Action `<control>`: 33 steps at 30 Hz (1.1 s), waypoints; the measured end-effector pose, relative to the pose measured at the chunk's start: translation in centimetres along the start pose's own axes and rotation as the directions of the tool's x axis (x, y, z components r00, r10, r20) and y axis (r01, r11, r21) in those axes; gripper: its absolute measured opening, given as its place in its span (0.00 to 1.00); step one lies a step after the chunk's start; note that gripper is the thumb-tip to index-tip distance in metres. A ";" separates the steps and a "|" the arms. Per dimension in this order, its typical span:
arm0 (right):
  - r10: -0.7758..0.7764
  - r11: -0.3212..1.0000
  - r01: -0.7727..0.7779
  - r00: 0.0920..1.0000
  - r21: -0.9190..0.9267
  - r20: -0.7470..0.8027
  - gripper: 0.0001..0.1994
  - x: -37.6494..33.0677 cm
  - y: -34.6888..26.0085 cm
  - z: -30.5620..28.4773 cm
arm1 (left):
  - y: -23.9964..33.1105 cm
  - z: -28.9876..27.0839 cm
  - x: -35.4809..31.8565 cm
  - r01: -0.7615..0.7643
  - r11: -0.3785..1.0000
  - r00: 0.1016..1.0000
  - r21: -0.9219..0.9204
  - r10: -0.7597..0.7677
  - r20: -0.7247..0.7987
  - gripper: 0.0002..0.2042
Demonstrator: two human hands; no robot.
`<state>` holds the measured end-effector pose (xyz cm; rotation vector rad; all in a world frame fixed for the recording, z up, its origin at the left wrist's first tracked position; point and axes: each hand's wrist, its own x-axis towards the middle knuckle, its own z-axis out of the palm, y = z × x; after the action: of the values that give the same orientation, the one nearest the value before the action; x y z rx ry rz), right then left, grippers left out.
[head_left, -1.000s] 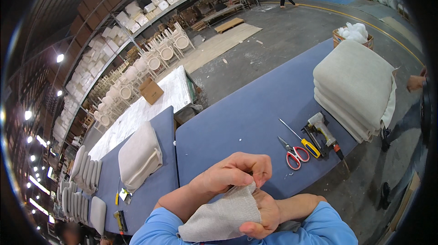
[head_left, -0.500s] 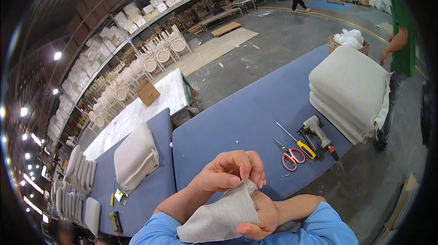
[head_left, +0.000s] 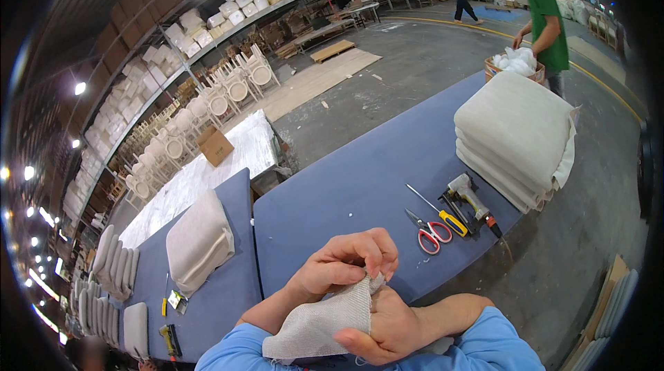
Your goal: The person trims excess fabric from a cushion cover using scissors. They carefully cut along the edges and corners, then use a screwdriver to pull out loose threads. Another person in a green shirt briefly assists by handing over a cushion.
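A piece of light grey woven fabric (head_left: 315,326) is held up close in front of me, its lower edge frayed. The fingertips of my left hand (head_left: 346,260) pinch its gathered upper corner. Wrapped around the cloth's right side is my right hand (head_left: 391,329), thumb outward and fingers partly hidden behind the fabric. Just beyond, on the blue padded table (head_left: 332,195), lie red-and-white handled scissors (head_left: 432,234), a yellow-handled screwdriver (head_left: 451,223) and a pneumatic staple gun (head_left: 470,201).
A stack of grey upholstered cushions (head_left: 515,136) stands at the table's right end. Beyond it, a person in a green shirt (head_left: 543,11) reaches into a basket of white stuffing (head_left: 515,63). More cushions (head_left: 200,239) sit on the left table. Pale chair frames (head_left: 235,87) line the left.
The person in green has moved to the basket and put a hand at it. My right hand has turned, its back now showing more, while both hands keep hold of the fabric.
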<state>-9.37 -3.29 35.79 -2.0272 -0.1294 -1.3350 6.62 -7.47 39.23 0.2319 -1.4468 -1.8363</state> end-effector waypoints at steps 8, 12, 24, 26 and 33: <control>-0.032 0.999 0.030 0.998 -0.025 -0.061 0.17 1.6 -1.2 0.3 | 0.5 0.7 -0.2 0.003 1.000 1.000 -0.006 -0.003 -0.017 0.08; 0.007 1.000 -0.008 0.999 -0.029 -0.052 0.17 1.4 -1.5 0.6 | 1.1 0.4 0.1 0.054 0.998 0.996 -0.023 -0.053 0.066 0.10; 0.043 0.999 -0.045 0.996 0.014 0.072 0.20 0.0 -1.0 1.3 | 0.1 -1.9 0.7 0.069 0.983 0.954 -0.173 -0.015 0.299 0.11; 0.060 0.997 -0.063 0.995 0.033 0.077 0.20 0.0 -1.0 1.4 | 0.0 -1.8 0.5 0.037 0.988 0.953 -0.151 0.011 0.301 0.09; 0.062 0.995 -0.063 0.998 0.080 0.020 0.18 0.8 -1.4 1.3 | 1.3 -0.1 0.7 0.021 1.000 0.981 0.020 -0.025 0.191 0.10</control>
<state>-8.64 -1.70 36.86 -1.9599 -0.1246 -1.2544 6.77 -8.14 40.56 0.0825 -1.5978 -1.9071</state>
